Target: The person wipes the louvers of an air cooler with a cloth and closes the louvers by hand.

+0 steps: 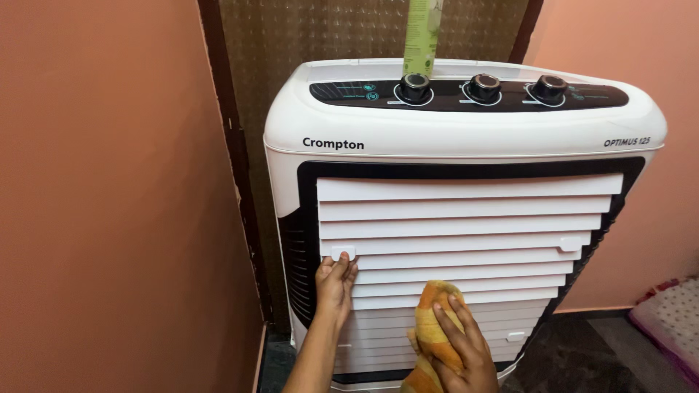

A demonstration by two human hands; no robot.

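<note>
Head view, near to far. My right hand was closed around an orange-and-yellow cloth, pressing it against the lower louvres of the white air cooler. My left hand lay open, fingertips against the left edge of the louvres just under a small tab, seemingly to steady them. Judgement: wiping sat at the lower slats; I could not tell by cleanliness which slats were done. Upper slats, top panel and its three black knobs were out of the cloth's reach, so probably remaining. A green strip hung behind.
</note>
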